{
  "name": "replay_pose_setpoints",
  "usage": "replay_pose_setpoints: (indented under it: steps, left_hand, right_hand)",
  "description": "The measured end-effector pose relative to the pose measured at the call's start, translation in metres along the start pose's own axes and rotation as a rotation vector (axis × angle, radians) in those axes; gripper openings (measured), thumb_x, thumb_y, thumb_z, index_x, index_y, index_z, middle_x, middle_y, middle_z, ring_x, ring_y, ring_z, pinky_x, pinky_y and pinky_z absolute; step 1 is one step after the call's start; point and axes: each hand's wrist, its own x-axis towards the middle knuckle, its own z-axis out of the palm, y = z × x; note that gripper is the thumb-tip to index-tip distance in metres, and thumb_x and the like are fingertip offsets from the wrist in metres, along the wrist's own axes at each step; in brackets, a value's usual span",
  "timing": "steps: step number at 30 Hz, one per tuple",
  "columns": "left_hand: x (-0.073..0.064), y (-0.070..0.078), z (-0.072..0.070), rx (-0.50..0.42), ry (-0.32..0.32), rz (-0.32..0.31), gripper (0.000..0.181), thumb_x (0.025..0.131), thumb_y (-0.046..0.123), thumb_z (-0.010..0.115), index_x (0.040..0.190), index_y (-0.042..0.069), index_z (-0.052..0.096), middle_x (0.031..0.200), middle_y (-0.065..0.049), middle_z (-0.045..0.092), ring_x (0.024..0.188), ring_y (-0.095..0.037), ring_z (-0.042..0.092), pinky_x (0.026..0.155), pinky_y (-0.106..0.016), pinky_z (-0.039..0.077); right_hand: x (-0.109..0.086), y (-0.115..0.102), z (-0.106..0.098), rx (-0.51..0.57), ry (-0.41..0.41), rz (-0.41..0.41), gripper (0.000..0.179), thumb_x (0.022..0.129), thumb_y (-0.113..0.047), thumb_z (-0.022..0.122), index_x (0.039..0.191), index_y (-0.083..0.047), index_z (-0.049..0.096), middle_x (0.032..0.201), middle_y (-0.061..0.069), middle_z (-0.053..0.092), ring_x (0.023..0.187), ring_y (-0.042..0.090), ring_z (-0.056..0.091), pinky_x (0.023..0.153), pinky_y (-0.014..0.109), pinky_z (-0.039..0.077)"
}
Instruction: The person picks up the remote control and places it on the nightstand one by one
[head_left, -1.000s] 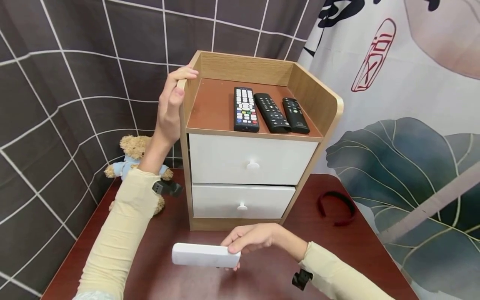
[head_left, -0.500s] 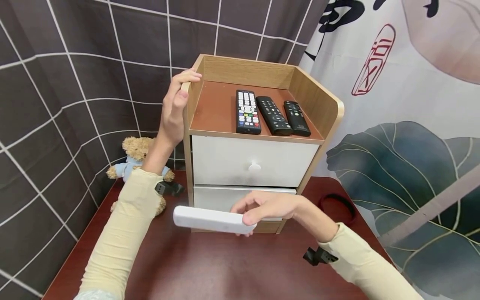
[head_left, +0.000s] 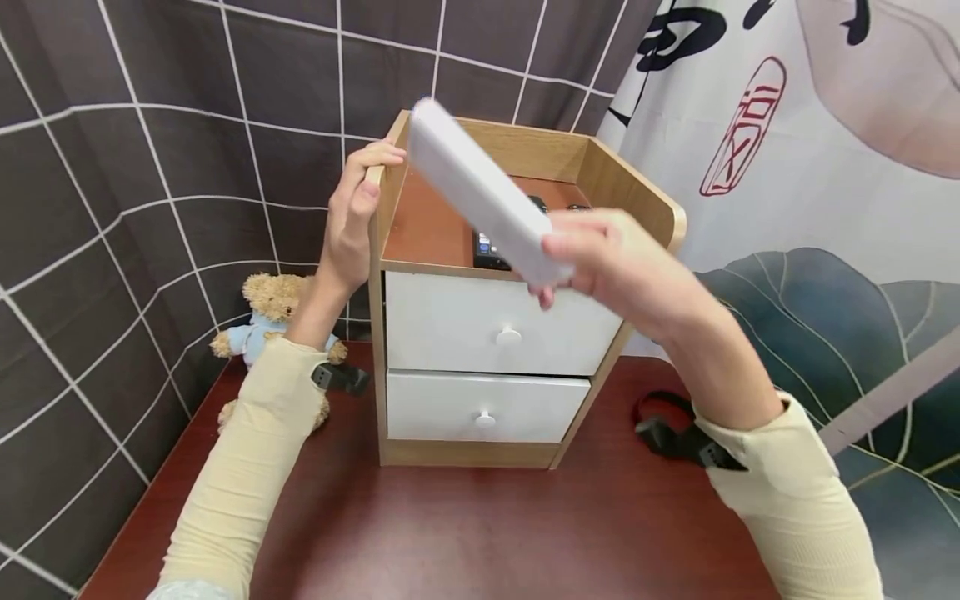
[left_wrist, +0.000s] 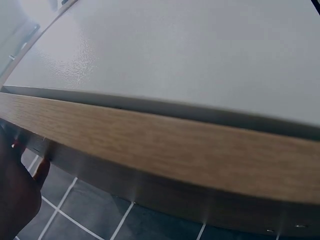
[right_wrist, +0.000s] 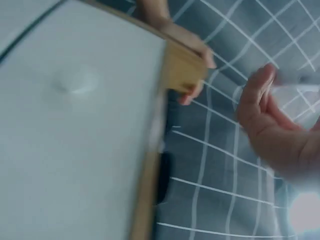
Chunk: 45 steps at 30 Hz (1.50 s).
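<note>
Raised over the top of a small wooden cabinet (head_left: 442, 454) is a long white remote control (head_left: 476, 187), tilted, its far end up to the left. My right hand (head_left: 626, 267) pinches its near end between thumb and fingers. My left hand (head_left: 348, 217) grips the upper edge of the cabinet's left side panel, fingers over the rim. On the brown top shelf (head_left: 423, 225), a remote with white buttons (head_left: 489, 252) and two black remotes are mostly hidden behind the white one. In the right wrist view, my right hand (right_wrist: 270, 120) is blurred beside the cabinet's edge.
Two white drawers (head_left: 442, 321) with round knobs face me, both closed. A teddy bear (head_left: 262, 321) in blue sits left of the cabinet on the dark red table (head_left: 450, 533). A dark red headband (head_left: 660, 398) lies at the right. Curtains hang behind.
My right hand has lifted the white remote control from low in front of the drawers up over the shelf, tilting it. My left hand keeps its grip on the side panel.
</note>
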Motion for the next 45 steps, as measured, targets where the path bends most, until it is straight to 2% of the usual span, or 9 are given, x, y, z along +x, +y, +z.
replay_pose_setpoints:
  steps: [3, 8, 10, 13, 16, 23, 32, 37, 45]
  left_hand:
    - [0.001, 0.000, -0.003, 0.004, 0.004, -0.008, 0.068, 0.092, 0.051, 0.042, 0.115, -0.011, 0.058, 0.125, -0.012, 0.061, 0.132, -0.033, 0.046, 0.117, -0.036, 0.030]
    - [-0.001, 0.000, -0.005, 0.035, 0.002, -0.036, 0.067, 0.092, 0.050, 0.041, 0.116, -0.011, 0.058, 0.127, -0.020, 0.058, 0.135, -0.032, 0.044, 0.119, -0.035, 0.026]
    - [-0.002, 0.000, -0.004, 0.040, -0.005, -0.041, 0.066, 0.092, 0.047, 0.040, 0.117, -0.012, 0.057, 0.128, -0.023, 0.056, 0.135, -0.033, 0.043, 0.120, -0.035, 0.026]
    - [-0.002, 0.000, -0.001, 0.038, -0.014, -0.040, 0.064, 0.092, 0.045, 0.039, 0.117, -0.012, 0.057, 0.128, -0.025, 0.056, 0.134, -0.032, 0.044, 0.118, -0.034, 0.028]
    - [0.001, 0.001, 0.002, 0.030, -0.015, -0.023, 0.064, 0.092, 0.045, 0.039, 0.116, -0.011, 0.057, 0.127, -0.025, 0.056, 0.133, -0.029, 0.046, 0.118, -0.035, 0.030]
    - [0.006, 0.000, 0.005, 0.011, -0.018, -0.023, 0.061, 0.091, 0.042, 0.040, 0.114, -0.011, 0.058, 0.125, -0.024, 0.057, 0.132, -0.025, 0.047, 0.119, -0.034, 0.028]
    - [0.001, 0.000, 0.001, 0.020, -0.004, -0.010, 0.062, 0.092, 0.043, 0.040, 0.113, -0.012, 0.058, 0.124, -0.022, 0.059, 0.131, -0.029, 0.047, 0.118, -0.036, 0.028]
    - [0.003, 0.001, 0.000, 0.029, -0.003, -0.005, 0.064, 0.092, 0.044, 0.039, 0.113, -0.014, 0.057, 0.124, -0.019, 0.060, 0.134, -0.033, 0.044, 0.120, -0.036, 0.026]
    - [0.000, 0.001, 0.001, 0.025, 0.000, -0.036, 0.060, 0.090, 0.038, 0.037, 0.114, -0.013, 0.057, 0.125, -0.009, 0.061, 0.134, -0.030, 0.045, 0.119, -0.036, 0.028]
  right_hand:
    - [0.022, -0.018, 0.005, -0.140, 0.189, 0.029, 0.028, 0.096, -0.028, 0.059, 0.105, -0.003, 0.070, 0.086, 0.012, 0.064, 0.071, 0.025, 0.060, 0.068, 0.030, 0.051]
    - [0.059, -0.025, 0.025, -0.870, 0.445, 0.084, 0.043, 0.089, -0.050, 0.064, 0.098, -0.008, 0.068, 0.092, 0.006, 0.064, 0.081, 0.019, 0.056, 0.067, 0.029, 0.043]
    - [0.069, -0.024, 0.034, -1.068, 0.480, 0.131, 0.044, 0.088, -0.051, 0.061, 0.092, -0.008, 0.064, 0.096, 0.006, 0.060, 0.084, 0.019, 0.054, 0.068, 0.031, 0.043]
    - [0.080, -0.026, 0.043, -1.207, 0.466, 0.215, 0.039, 0.088, -0.048, 0.058, 0.084, -0.009, 0.061, 0.094, 0.007, 0.058, 0.081, 0.023, 0.055, 0.066, 0.036, 0.045]
    - [0.091, -0.030, 0.047, -1.272, 0.434, 0.286, 0.035, 0.086, -0.045, 0.058, 0.082, -0.010, 0.061, 0.088, 0.007, 0.059, 0.078, 0.024, 0.058, 0.066, 0.039, 0.048]
    - [0.117, -0.026, 0.058, -1.344, 0.306, 0.418, 0.037, 0.088, -0.045, 0.058, 0.102, -0.011, 0.064, 0.098, 0.008, 0.064, 0.087, 0.026, 0.064, 0.076, 0.041, 0.056]
    - [0.127, 0.006, 0.086, -1.421, 0.285, 0.371, 0.048, 0.093, -0.058, 0.053, 0.088, -0.013, 0.070, 0.092, 0.008, 0.072, 0.084, 0.027, 0.071, 0.068, 0.038, 0.058]
    - [0.124, 0.010, 0.085, -1.454, 0.313, 0.355, 0.055, 0.091, -0.066, 0.051, 0.081, -0.014, 0.068, 0.081, 0.005, 0.069, 0.075, 0.025, 0.068, 0.062, 0.037, 0.056]
    - [0.115, 0.009, 0.079, -1.427, 0.298, 0.333, 0.064, 0.091, -0.073, 0.043, 0.083, -0.015, 0.069, 0.085, 0.008, 0.070, 0.079, 0.028, 0.068, 0.067, 0.040, 0.055]
